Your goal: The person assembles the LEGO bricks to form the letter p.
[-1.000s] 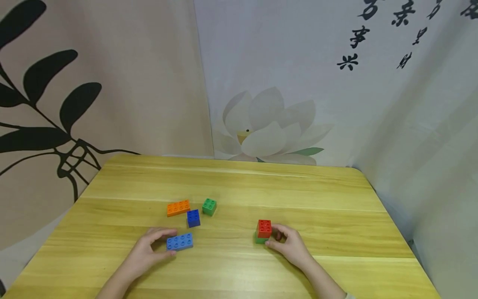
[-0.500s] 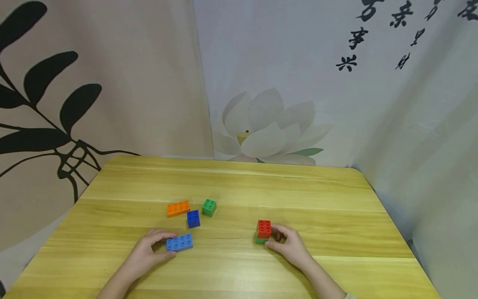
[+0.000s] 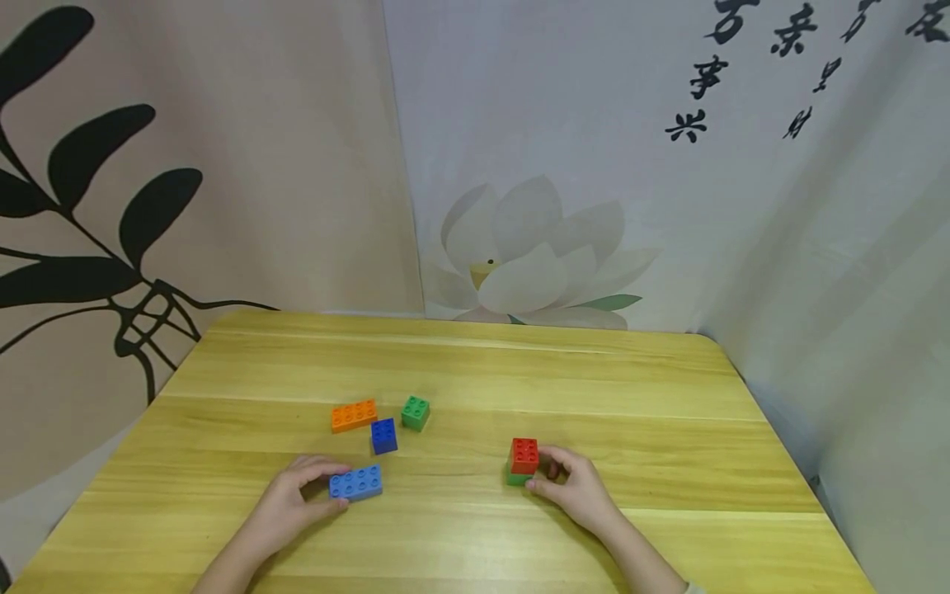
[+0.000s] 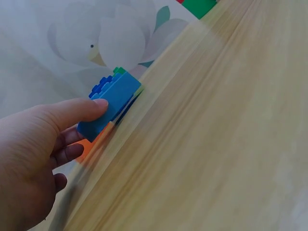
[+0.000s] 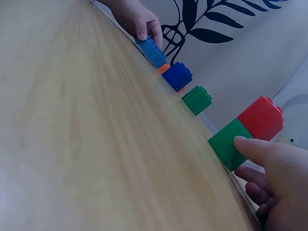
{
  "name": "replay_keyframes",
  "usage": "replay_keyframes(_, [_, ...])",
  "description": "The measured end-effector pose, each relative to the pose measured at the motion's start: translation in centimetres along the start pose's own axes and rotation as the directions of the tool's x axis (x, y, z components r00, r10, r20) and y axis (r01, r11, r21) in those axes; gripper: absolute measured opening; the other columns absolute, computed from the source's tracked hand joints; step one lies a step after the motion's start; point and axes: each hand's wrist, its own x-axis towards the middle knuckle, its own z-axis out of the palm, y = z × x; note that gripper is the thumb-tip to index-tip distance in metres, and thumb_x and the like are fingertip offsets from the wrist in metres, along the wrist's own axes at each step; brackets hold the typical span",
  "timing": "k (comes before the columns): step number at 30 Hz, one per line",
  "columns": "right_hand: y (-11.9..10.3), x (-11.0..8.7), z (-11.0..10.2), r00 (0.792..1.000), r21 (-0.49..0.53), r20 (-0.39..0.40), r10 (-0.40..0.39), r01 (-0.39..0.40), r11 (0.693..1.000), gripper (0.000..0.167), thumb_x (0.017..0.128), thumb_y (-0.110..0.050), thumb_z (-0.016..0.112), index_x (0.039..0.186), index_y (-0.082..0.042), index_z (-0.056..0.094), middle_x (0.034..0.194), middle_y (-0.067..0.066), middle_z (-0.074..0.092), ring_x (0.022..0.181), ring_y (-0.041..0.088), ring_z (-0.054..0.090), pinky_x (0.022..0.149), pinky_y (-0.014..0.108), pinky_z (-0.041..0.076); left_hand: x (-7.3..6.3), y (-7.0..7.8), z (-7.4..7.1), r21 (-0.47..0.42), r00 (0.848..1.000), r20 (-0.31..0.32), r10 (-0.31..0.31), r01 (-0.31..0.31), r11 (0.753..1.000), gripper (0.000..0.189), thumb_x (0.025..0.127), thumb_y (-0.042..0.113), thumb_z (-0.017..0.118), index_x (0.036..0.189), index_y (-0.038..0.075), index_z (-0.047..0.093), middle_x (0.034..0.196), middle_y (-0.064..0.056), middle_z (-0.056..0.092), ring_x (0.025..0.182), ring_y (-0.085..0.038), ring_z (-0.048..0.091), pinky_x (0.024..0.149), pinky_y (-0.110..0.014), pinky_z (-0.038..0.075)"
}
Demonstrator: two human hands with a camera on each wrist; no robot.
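My left hand (image 3: 293,499) pinches a light blue eight-stud building brick (image 3: 356,483) by its left end, thumb on the near side and fingers on the far side. In the left wrist view the thumb lies along the light blue brick (image 4: 113,103); whether it touches the table I cannot tell. At the right, my right hand (image 3: 575,487) grips the lower green brick (image 5: 230,143) of a two-brick stack, its thumb on the green side. A red brick (image 3: 524,455) sits on top of that green one, and the stack stands upright on the table.
Behind the left hand, an orange brick (image 3: 354,416), a dark blue brick (image 3: 383,436) and another green brick (image 3: 416,413) lie close together on the wooden table (image 3: 475,544). A printed curtain (image 3: 297,165) hangs along the table's far edge.
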Motion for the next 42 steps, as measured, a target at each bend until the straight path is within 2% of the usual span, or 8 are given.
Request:
replay_keyframes(12, [-0.3,-0.2,-0.2,0.999,0.101,-0.041,0.013,-0.009,0.995,0.046,0.074,-0.012,0.083,0.117,-0.005,0.065,0.085,0.007,0.061,0.082,0.021,0.053,0.07,0.025,0.044,0.3,0.9,-0.3,-0.043,1.0,0.003,0.031,-0.031,0.999,0.039,0.073,0.017,0.084,0.109,0.018,0.072,0.112,0.01,0.063,0.108,-0.016,0.053,0.093,-0.049,0.039])
replay_keyframes(16, [-2.1,-0.4,-0.4,0.998,0.126,-0.051,0.029,-0.022,0.992,0.045,0.074,-0.005,0.081,0.117,-0.001,0.064,0.085,0.015,0.06,0.079,0.022,0.052,0.065,0.023,0.043,0.3,1.4,-0.3,-0.071,0.999,0.003,0.043,-0.042,0.997,0.038,0.074,0.017,0.083,0.111,0.016,0.071,0.112,0.009,0.062,0.108,-0.017,0.052,0.093,-0.051,0.04])
replay_keyframes(19, [-2.5,-0.5,-0.5,0.998,0.126,-0.064,0.011,-0.003,0.992,0.046,0.075,-0.002,0.079,0.118,0.001,0.063,0.084,0.019,0.059,0.075,0.018,0.051,0.06,0.023,0.041,0.3,1.6,-0.3,-0.097,0.999,-0.003,0.043,-0.044,0.994,0.039,0.075,0.015,0.082,0.112,0.014,0.071,0.114,0.005,0.062,0.109,-0.021,0.052,0.093,-0.057,0.039])
replay_keyframes(21, [-2.1,-0.5,-0.5,0.997,0.128,-0.076,-0.009,0.019,0.992,0.046,0.075,-0.004,0.079,0.118,-0.001,0.064,0.084,0.017,0.059,0.073,0.014,0.049,0.057,0.022,0.039,0.4,1.8,-0.3,-0.103,0.999,-0.009,0.045,-0.045,0.994,0.039,0.075,0.015,0.082,0.111,0.013,0.071,0.115,0.002,0.062,0.109,-0.022,0.051,0.092,-0.059,0.039])
replay_keyframes(24, [-0.6,-0.2,-0.3,0.995,0.144,-0.096,-0.033,0.046,0.989,0.046,0.075,-0.008,0.08,0.119,-0.006,0.065,0.086,0.013,0.06,0.073,0.013,0.049,0.056,0.022,0.039,0.4,1.8,-0.2,-0.104,0.998,-0.018,0.057,-0.059,0.993,0.039,0.074,0.013,0.082,0.111,0.011,0.071,0.116,-0.004,0.062,0.109,-0.025,0.051,0.09,-0.06,0.04])
replay_keyframes(29, [-0.5,-0.2,-0.3,0.992,0.155,-0.104,-0.065,0.08,0.985,0.045,0.076,-0.015,0.08,0.119,-0.011,0.066,0.09,0.013,0.061,0.075,0.016,0.049,0.059,0.021,0.039,0.6,2.3,-0.1,-0.095,0.995,-0.035,0.095,-0.097,0.991,0.04,0.073,0.012,0.083,0.11,0.011,0.071,0.117,-0.006,0.062,0.11,-0.025,0.051,0.09,-0.061,0.04])
replay_keyframes(35, [-0.9,-0.2,-0.3,0.991,0.153,-0.105,-0.08,0.096,0.984,0.045,0.078,-0.01,0.078,0.12,-0.006,0.064,0.089,0.014,0.06,0.076,0.015,0.048,0.062,0.022,0.038,1.1,3.4,0.3,-0.115,0.989,-0.048,0.142,-0.147,0.982,0.039,0.074,0.016,0.083,0.111,0.012,0.07,0.114,-0.001,0.063,0.109,-0.024,0.052,0.09,-0.063,0.039])
replay_keyframes(42, [-2.7,-0.4,-0.7,0.989,0.151,-0.101,-0.11,0.125,0.981,0.041,0.08,-0.002,0.075,0.119,0.003,0.061,0.09,0.026,0.058,0.075,0.02,0.048,0.062,0.023,0.037,2.0,4.5,0.9,-0.148,0.991,-0.029,0.132,-0.134,0.98,0.04,0.075,0.016,0.082,0.113,0.011,0.07,0.117,-0.003,0.062,0.113,-0.029,0.049,0.09,-0.067,0.036])
